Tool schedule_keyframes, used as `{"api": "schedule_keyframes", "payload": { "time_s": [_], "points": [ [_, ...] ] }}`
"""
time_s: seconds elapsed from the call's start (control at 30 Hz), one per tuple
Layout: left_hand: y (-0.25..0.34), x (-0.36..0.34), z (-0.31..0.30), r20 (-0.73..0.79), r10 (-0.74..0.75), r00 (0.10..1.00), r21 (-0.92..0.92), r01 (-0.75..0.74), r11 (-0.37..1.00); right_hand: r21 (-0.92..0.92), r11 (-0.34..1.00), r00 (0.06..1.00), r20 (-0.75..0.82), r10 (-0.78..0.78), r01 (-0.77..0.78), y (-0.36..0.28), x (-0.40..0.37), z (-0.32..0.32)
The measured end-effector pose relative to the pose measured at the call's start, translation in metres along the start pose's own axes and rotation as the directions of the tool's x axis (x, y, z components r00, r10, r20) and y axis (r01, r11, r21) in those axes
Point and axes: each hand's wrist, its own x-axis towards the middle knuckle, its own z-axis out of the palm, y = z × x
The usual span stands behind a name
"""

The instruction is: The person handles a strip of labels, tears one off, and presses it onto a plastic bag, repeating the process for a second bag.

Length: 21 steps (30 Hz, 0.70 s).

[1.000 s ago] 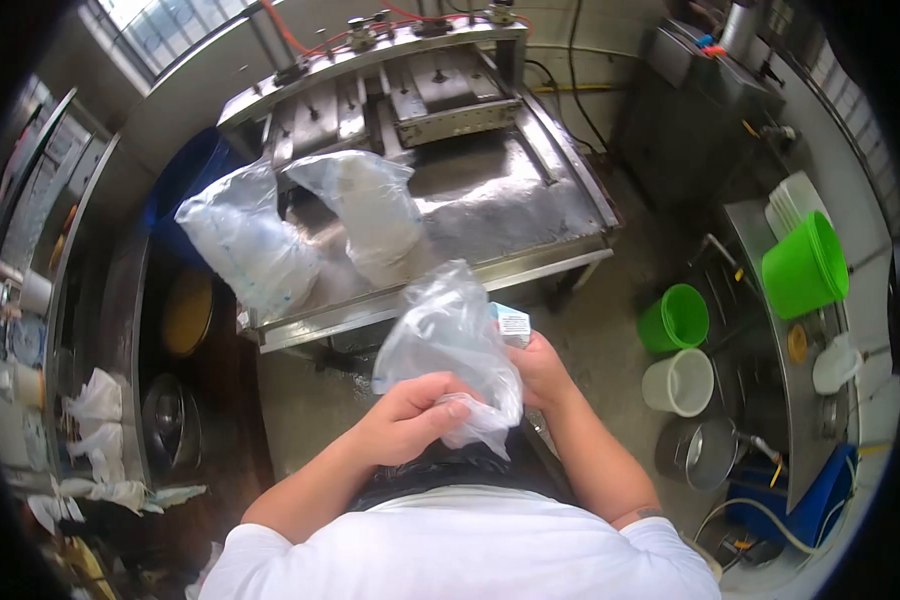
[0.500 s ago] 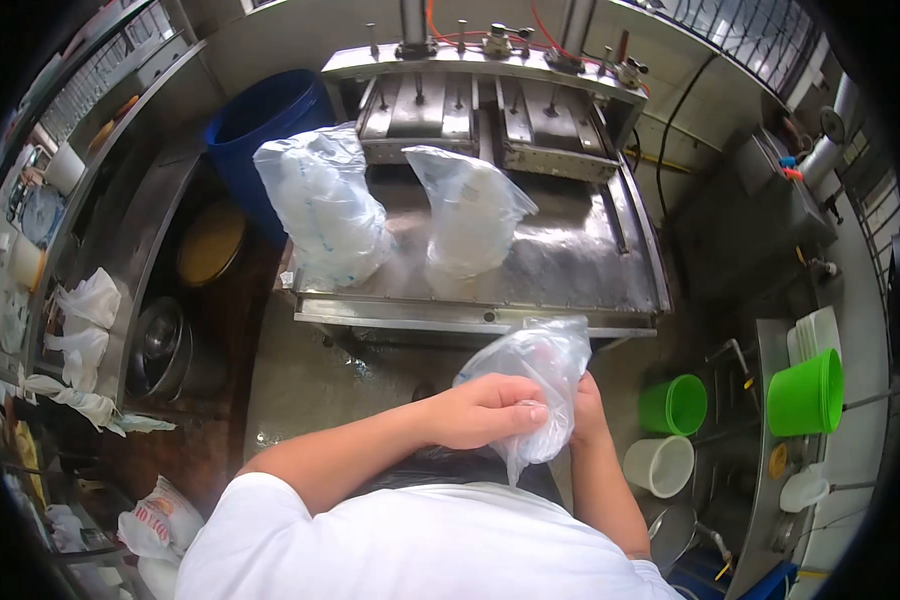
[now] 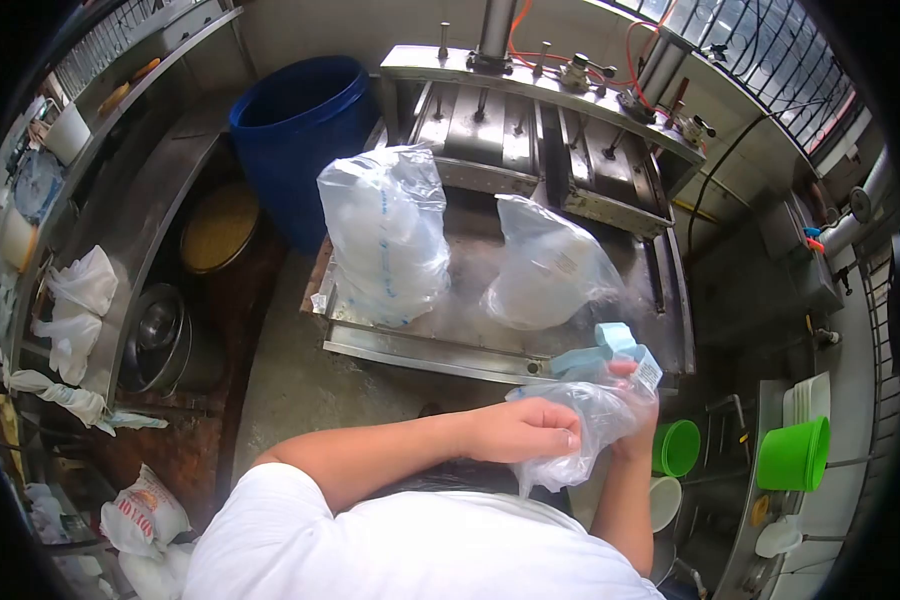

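- Hands work just off the near right corner of the steel bench [image 3: 422, 350], both on the one clear bag [image 3: 595, 425].
- Left hand [image 3: 525, 430]: fingers drawn together, pinching a fold of the bag's film from the side away from the bench corner.
- Right hand [image 3: 642, 425]: mostly veiled by the film, but one fingertip [image 3: 625, 369] presses on the pale-blue packet [image 3: 610, 348], and the hand reads as clamped on packet and bag together.
- And there's the change. Half a second back the bag was bunched over both hands with nothing blue showing; now the packet stands up out of the top, its white label turned toward the bench's right end.
- A second back only a corner of it peeked out by the right hand, so it has come well clear of the film.
- My read: the bag's mouth is gathered low around the hands, and the packet sits at the opening rather than down inside.
- Both hands have also drifted along the near edge, from the bench's middle toward its right corner.
- On the bench top, two filled bags [image 3: 385, 235] [image 3: 545, 265] stand side by side, untouched.
- Beyond the bench's left end sits a blue barrel [image 3: 290, 120]; below its right corner, past the hands, a green cup [image 3: 677, 447].
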Motion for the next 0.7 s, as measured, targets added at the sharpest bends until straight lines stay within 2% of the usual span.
{"api": "schedule_keyframes", "payload": {
  "time_s": [0.1, 0.13, 0.2, 0.23, 0.27, 0.3, 0.33, 0.37, 0.4, 0.43, 0.5, 0.53, 0.57, 0.6, 0.63, 0.7],
  "points": [
    [-0.002, -0.01, -0.028, -0.06, 0.037, 0.997, -0.006, -0.038, 0.999, 0.085, 0.994, 0.996, 0.062, 0.063, -0.068, 0.002, 0.006, 0.01],
    [-0.001, -0.015, -0.038, -0.058, 0.033, 0.998, -0.013, -0.034, 0.999, 0.082, 0.994, 0.996, 0.056, 0.069, -0.074, 0.005, 0.007, 0.014],
    [-0.001, -0.031, -0.056, -0.068, 0.163, 0.984, 0.103, -0.156, 0.982, 0.103, 0.986, 0.991, 0.02, 0.13, -0.132, 0.011, 0.007, 0.021],
    [-0.004, -0.042, -0.065, -0.064, 0.154, 0.986, 0.093, -0.147, 0.985, 0.104, 0.985, 0.99, 0.009, 0.139, -0.139, 0.014, 0.005, 0.024],
    [-0.009, -0.055, -0.072, -0.236, 0.271, 0.933, 0.212, -0.223, 0.952, 0.171, 0.971, 0.986, 0.008, 0.167, -0.166, 0.016, 0.005, 0.027],
    [-0.012, -0.069, -0.079, -0.382, 0.394, 0.836, 0.34, -0.269, 0.901, 0.236, 0.953, 0.981, 0.009, 0.194, -0.191, 0.017, 0.004, 0.028],
    [-0.014, -0.084, -0.084, -0.504, 0.546, 0.669, 0.629, -0.149, 0.763, 0.235, 0.952, 0.98, -0.003, 0.2, -0.194, 0.02, 0.004, 0.028],
    [-0.015, -0.099, -0.091, -0.521, 0.71, 0.474, 0.823, 0.057, 0.566, 0.286, 0.941, 0.982, -0.005, 0.188, -0.179, 0.025, 0.005, 0.028],
    [-0.015, -0.113, -0.102, -0.496, 0.814, 0.302, 0.865, 0.251, 0.434, 0.337, 0.927, 0.985, -0.009, 0.174, -0.161, 0.027, 0.006, 0.029],
    [-0.013, -0.124, -0.111, -0.408, 0.902, 0.139, 0.836, 0.453, 0.309, 0.341, 0.927, 0.984, -0.018, 0.176, -0.159, 0.025, 0.008, 0.033],
    [0.004, -0.124, -0.13, -0.377, 0.926, -0.005, 0.714, 0.636, 0.294, 0.272, 0.949, 0.987, 0.066, 0.149, -0.161, 0.02, 0.014, 0.045],
    [0.011, -0.119, -0.146, -0.38, 0.925, 0.001, 0.715, 0.635, 0.293, 0.273, 0.947, 0.98, 0.143, 0.136, -0.171, 0.02, 0.019, 0.047],
    [0.013, -0.112, -0.165, -0.446, 0.895, 0.0, 0.796, 0.457, 0.396, 0.275, 0.946, 0.981, 0.138, 0.139, -0.173, 0.021, 0.025, 0.048],
    [0.009, -0.108, -0.178, -0.509, 0.861, 0.014, 0.833, 0.26, 0.489, 0.253, 0.945, 0.963, 0.22, 0.154, -0.209, 0.023, 0.032, 0.047],
    [-0.006, -0.107, -0.192, -0.51, 0.86, 0.015, 0.833, 0.261, 0.489, 0.229, 0.943, 0.938, 0.302, 0.168, -0.242, 0.024, 0.038, 0.048],
    [-0.033, -0.104, -0.217, -0.625, 0.779, 0.049, 0.747, 0.325, 0.58, 0.229, 0.943, 0.939, 0.303, 0.165, -0.24, 0.023, 0.045, 0.05]
  ]
}}
